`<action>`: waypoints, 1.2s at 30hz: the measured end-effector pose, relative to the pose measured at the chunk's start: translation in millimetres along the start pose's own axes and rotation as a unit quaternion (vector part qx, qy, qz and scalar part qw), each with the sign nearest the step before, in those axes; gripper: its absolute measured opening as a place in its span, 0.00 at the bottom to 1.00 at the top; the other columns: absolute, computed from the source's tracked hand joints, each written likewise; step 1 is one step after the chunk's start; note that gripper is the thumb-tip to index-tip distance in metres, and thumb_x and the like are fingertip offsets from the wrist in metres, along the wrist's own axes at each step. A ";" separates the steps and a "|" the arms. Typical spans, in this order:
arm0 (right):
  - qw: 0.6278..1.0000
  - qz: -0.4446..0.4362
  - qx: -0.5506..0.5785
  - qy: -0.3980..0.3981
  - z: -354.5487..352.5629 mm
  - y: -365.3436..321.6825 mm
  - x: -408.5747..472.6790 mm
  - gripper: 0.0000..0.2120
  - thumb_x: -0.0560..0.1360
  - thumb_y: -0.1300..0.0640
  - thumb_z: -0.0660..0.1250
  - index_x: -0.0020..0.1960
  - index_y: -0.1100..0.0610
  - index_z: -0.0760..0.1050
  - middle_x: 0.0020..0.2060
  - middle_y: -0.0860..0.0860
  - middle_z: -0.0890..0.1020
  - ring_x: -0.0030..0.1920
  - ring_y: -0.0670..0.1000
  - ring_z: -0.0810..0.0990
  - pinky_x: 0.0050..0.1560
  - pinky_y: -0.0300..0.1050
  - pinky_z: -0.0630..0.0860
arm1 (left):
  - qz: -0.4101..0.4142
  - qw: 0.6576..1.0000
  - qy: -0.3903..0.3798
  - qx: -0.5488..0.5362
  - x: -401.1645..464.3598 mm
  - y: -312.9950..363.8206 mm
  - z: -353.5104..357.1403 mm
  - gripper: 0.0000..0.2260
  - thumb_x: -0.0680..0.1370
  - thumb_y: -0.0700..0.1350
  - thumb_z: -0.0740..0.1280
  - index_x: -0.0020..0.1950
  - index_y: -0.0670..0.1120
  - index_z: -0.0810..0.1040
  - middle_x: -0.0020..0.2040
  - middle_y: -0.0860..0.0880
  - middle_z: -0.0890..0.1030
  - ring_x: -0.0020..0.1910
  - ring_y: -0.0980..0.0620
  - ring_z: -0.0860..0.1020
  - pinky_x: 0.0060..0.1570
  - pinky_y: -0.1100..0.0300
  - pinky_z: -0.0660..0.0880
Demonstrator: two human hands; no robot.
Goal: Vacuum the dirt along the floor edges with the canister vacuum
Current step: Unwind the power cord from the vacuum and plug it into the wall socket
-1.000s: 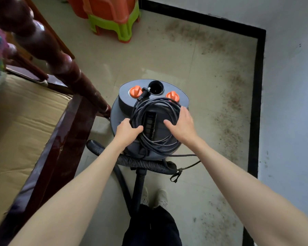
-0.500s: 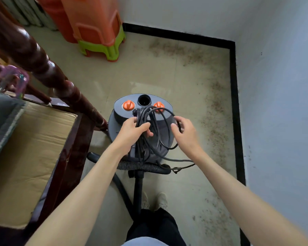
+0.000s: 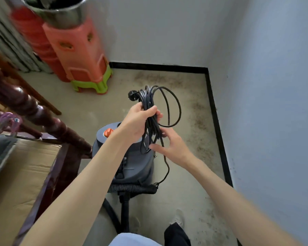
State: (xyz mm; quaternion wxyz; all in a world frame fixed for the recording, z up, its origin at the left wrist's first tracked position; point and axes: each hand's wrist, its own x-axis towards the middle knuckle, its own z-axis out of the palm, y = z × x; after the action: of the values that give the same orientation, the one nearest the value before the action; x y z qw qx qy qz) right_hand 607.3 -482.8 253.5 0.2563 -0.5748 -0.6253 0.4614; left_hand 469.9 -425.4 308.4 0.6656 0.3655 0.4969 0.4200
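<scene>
A grey canister vacuum (image 3: 132, 164) with orange knobs stands on the floor in front of me. My left hand (image 3: 139, 121) grips the coiled black power cord (image 3: 150, 110) and holds it up above the canister, the plug (image 3: 133, 95) sticking out at the top. My right hand (image 3: 171, 144) is just below, fingers spread and touching the hanging loops. One strand of cord runs down to the canister's base. The ribbed black hose (image 3: 132, 189) lies across the floor at the near side. Brown dirt (image 3: 199, 121) speckles the floor along the black skirting (image 3: 219, 132).
A dark wooden bed frame (image 3: 48, 125) with a tan mattress (image 3: 20, 176) fills the left. Stacked orange and green plastic stools (image 3: 82, 55) stand at the back corner. White walls close off the back and the right. My feet are near the hose.
My left hand gathered the cord off the top of the canister and lifted it up. My right hand came off the lid and followed under the loops. The view tilted upward.
</scene>
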 end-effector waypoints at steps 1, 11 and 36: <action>1.000 -0.008 -0.009 0.013 -12.6 -0.9 1.2 0.21 0.75 0.58 0.72 0.67 0.58 0.73 0.56 0.48 0.76 0.57 0.47 0.73 0.58 0.35 0.67 | 0.007 1.000 -0.005 0.001 1.6 3.2 13.2 0.02 0.80 0.35 0.61 0.47 0.39 0.71 0.38 0.46 0.77 0.41 0.49 0.79 0.40 0.61 0.78; 0.998 0.034 0.055 0.023 -156.3 16.4 20.0 0.11 0.80 0.64 0.63 0.61 0.66 0.78 0.50 0.56 0.84 0.50 0.51 0.83 0.55 0.40 0.78 | 0.073 0.991 -0.042 0.108 36.0 12.1 107.9 0.04 0.78 0.35 0.64 0.52 0.39 0.73 0.40 0.46 0.79 0.39 0.53 0.80 0.46 0.56 0.79; 0.905 0.297 0.304 0.002 -269.5 24.9 318.3 0.07 0.77 0.62 0.69 0.40 0.57 0.75 0.34 0.50 0.76 0.29 0.44 0.64 0.23 0.32 0.60 | 0.015 0.985 0.036 0.167 295.1 60.8 125.6 0.07 0.80 0.39 0.62 0.43 0.40 0.75 0.36 0.45 0.79 0.31 0.53 0.77 0.37 0.60 0.77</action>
State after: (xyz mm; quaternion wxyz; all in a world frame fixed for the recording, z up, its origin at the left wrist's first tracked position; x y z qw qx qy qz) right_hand 782.5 -104.7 284.4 0.2715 -0.6288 -0.2546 0.6827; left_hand 624.9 -138.8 288.7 0.5705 0.4637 0.5782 0.3538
